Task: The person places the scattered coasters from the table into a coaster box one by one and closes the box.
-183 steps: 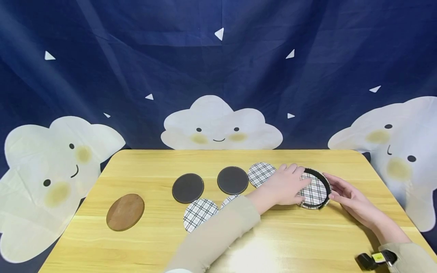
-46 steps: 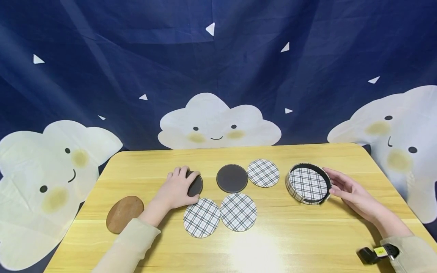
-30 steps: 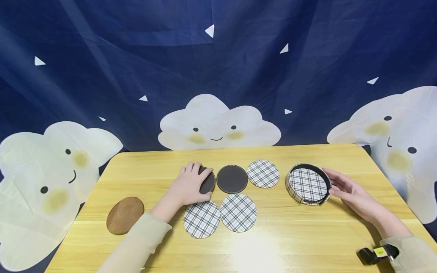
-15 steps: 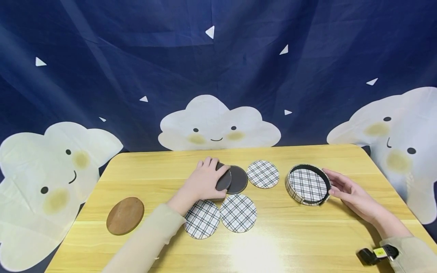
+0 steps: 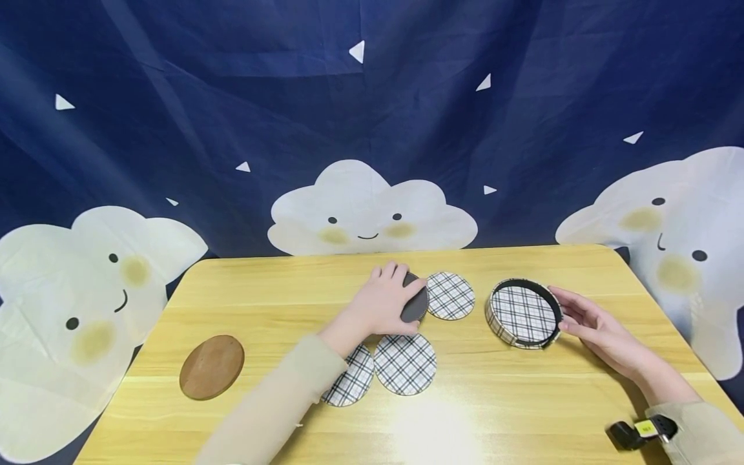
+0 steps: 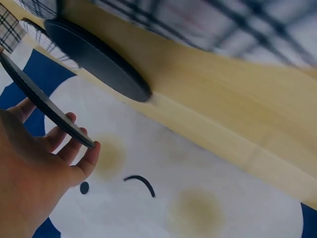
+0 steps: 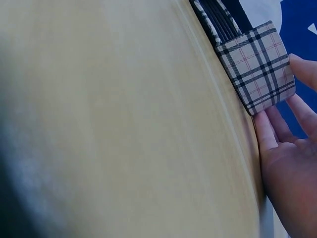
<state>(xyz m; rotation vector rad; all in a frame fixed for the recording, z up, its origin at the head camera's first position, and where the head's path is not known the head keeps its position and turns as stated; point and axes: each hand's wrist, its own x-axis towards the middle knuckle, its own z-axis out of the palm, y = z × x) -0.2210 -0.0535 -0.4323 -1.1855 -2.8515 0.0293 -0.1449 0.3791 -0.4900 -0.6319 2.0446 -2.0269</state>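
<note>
My left hand (image 5: 380, 303) grips a round black coaster (image 5: 416, 301) by its edges, mid-table. In the left wrist view this held coaster (image 6: 47, 106) is tilted between thumb and fingers, apart from a second black coaster (image 6: 99, 62) on the table. From the head camera, the hand and held coaster cover that second one. At the right, my right hand (image 5: 599, 332) holds the side of a round plaid coaster holder (image 5: 503, 328). A plaid coaster lies face up inside it. The right wrist view shows the holder's plaid wall (image 7: 260, 67) with stacked edges in its slot.
One plaid coaster (image 5: 450, 296) lies right of the left hand. Nearer the front are two more, a plaid coaster (image 5: 405, 363) and a partly covered plaid coaster (image 5: 353, 381). A brown wooden disc (image 5: 212, 367) sits at left on the wooden table (image 5: 494, 413).
My left hand went from the holder to the left black coaster, took it, and carried it right over the other black one. The right hand stays at the holder.
</note>
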